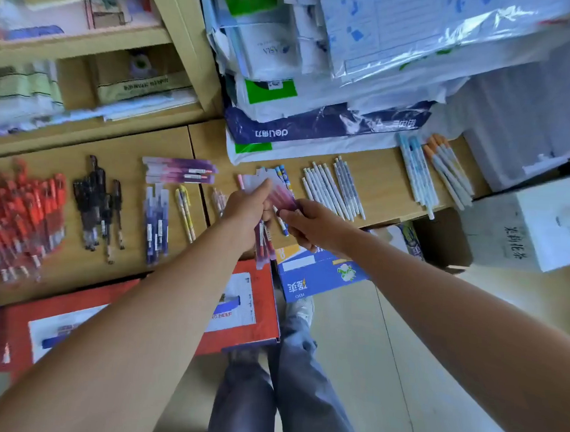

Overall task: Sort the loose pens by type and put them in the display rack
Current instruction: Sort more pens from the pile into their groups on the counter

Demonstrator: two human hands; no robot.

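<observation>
Near the centre of the frame, seen from the head camera, both of the person's bare arms reach forward over the wooden surface (378,174). The left hand (244,207) has its grip closed round a bundle of purple pens (265,244) in clear sleeves, thumb on top; the sleeves fan out above the fist and hang below it. The right hand (306,223) meets the bundle from the right, its fingers curled and its grip pinched on the sleeves' edge. The picture is blurred there, so I cannot tell how many pens it has.

Sorted groups lie along the surface. At the far left sits a heap of red pens (19,215), then black pens (96,202), then blue pens (156,222) in sleeves, with more purple sleeved pens (180,172) lying crosswise above them. Yellow pens (186,210) lie just left of the left hand. Blue patterned pens (284,179) show behind the bundle. To the right lie white pens (331,192), then pale blue pens (418,170) and orange-capped pens (448,168) in the upper right.

A stack of paper packs (315,125) rests on the surface at upper centre. Below the surface's edge stand a red box (260,280) and a blue box (320,274), beside the person's grey trouser legs (294,381).
</observation>
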